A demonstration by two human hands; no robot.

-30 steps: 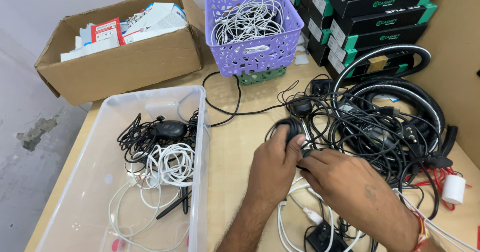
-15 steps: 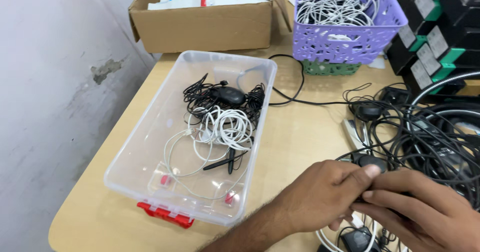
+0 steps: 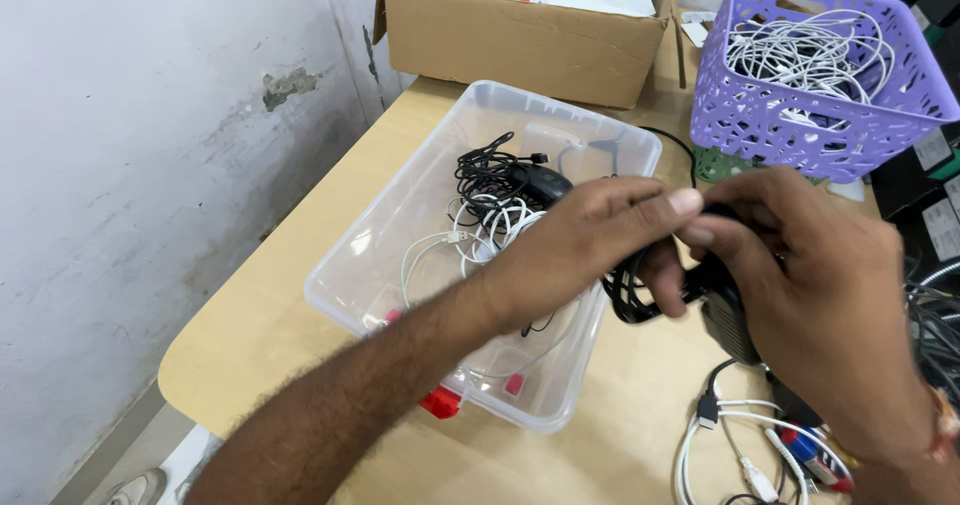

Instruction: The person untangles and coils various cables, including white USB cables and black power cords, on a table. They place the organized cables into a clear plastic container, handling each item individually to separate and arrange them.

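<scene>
Both my hands hold a black device with a coiled black cable (image 3: 632, 295) above the right rim of a clear plastic bin (image 3: 400, 205). My left hand (image 3: 590, 240) pinches the cable bundle between thumb and fingers. My right hand (image 3: 800, 275) wraps around the black body (image 3: 728, 320) of the device. Inside the bin lie black cables (image 3: 490, 175) and white cables (image 3: 480, 235). The device is mostly hidden under my fingers.
A cardboard box (image 3: 520, 40) with papers stands at the back. A purple basket (image 3: 810, 115) of white cables sits at the back right. Loose white cables (image 3: 730, 445) lie on the wooden table (image 3: 270, 295) near its front. A wall runs along the left.
My hands have lifted the black device and cable off the tangled pile and carried it left toward the bin. The camera has swung left and closer.
</scene>
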